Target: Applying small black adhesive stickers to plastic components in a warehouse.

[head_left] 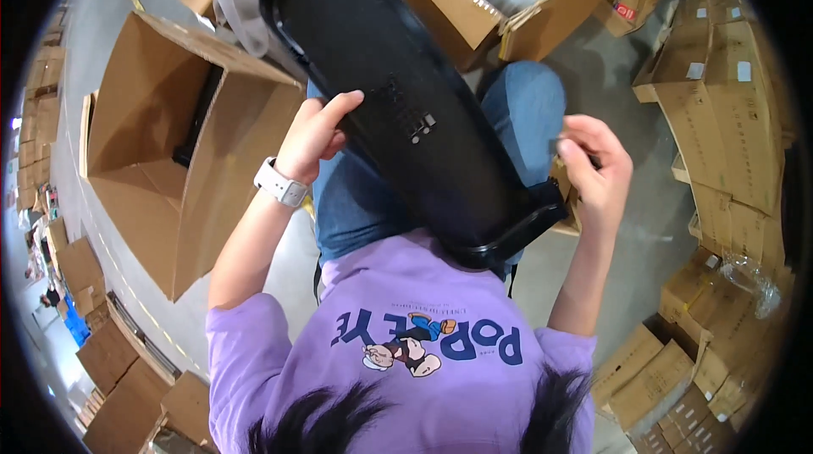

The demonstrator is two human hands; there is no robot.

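Note:
Across my lap lies a long black plastic tray-like part (385,73) with a raised rim and moulded marks near its middle. My left hand (313,128), with a white watch (281,183) on the wrist, grips the part's left edge, thumb on top and fingers curled at the side. Off the part's right side, my right hand (597,166) is held in the air above the floor, its thumb and fingers drawn together. Whatever may be between those fingers is too small or hidden to make out. The part's lower end rests close against my purple shirt.
An open cardboard box (152,157) with a dark piece inside stands at the left. Ahead, another open carton (542,9) holds grey wrapped items. Stacked cardboard boxes (720,107) line the right side, with clear plastic wrap (754,285) on some.

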